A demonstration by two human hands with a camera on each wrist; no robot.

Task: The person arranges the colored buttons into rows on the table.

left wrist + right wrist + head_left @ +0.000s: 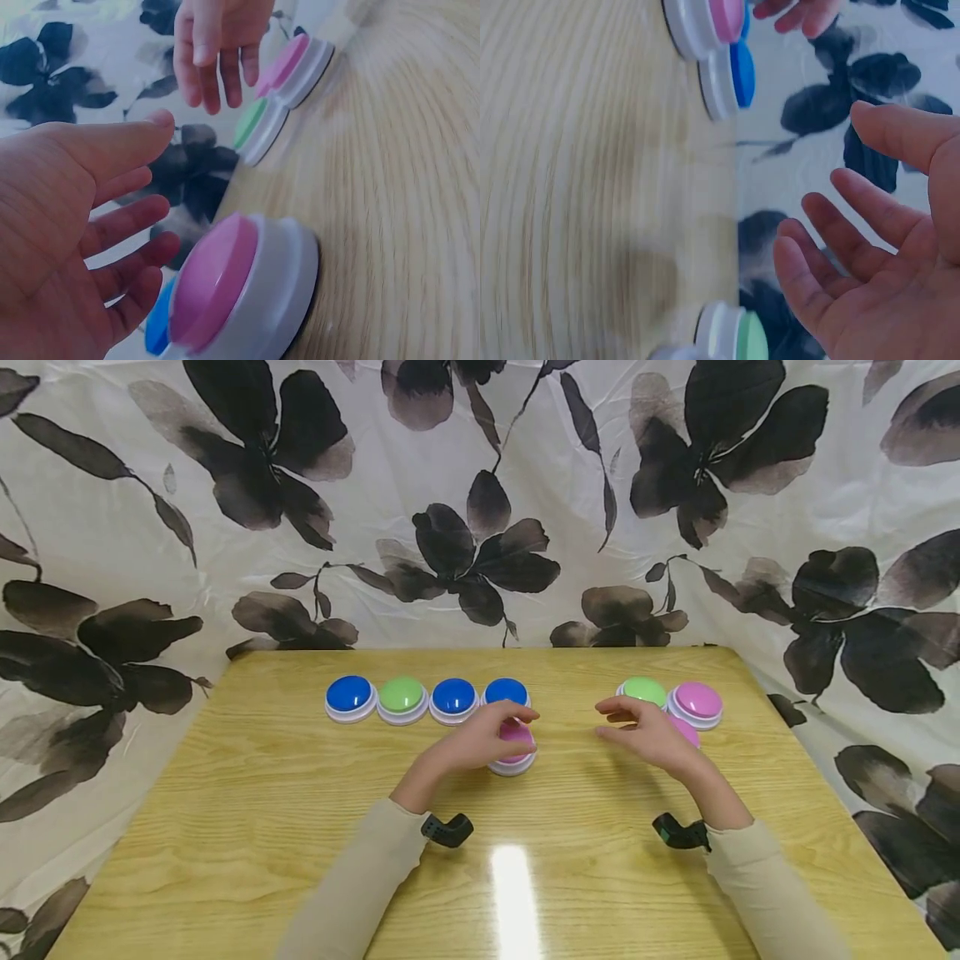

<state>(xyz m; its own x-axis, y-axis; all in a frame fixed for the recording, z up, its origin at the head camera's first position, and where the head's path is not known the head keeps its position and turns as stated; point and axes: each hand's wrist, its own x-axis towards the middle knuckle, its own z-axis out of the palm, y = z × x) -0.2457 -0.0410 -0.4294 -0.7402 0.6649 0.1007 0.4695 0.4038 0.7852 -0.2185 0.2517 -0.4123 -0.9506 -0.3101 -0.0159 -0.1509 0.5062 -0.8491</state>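
My left hand [486, 737] hovers over a pink push button [512, 745] with a white base, its fingers relaxed and apart. In the left wrist view that pink button [214, 285] stands just beyond the fingertips, with nothing in the palm. My right hand [647, 735] is held above the table near a green button [643, 690], fingers loosely bent around air. It partly covers a second pink button [686, 732] in the head view. The right wrist view shows the right palm [885, 277] bare and the green button [751, 337] below it.
Along the back of the wooden table [262, 827] runs a row: a blue button [349, 693], a green button [401, 695], a blue button [453, 697] and another blue button [506, 692]. A pink button [699, 700] sits at the right. Floral cloth [585, 560] hangs behind.
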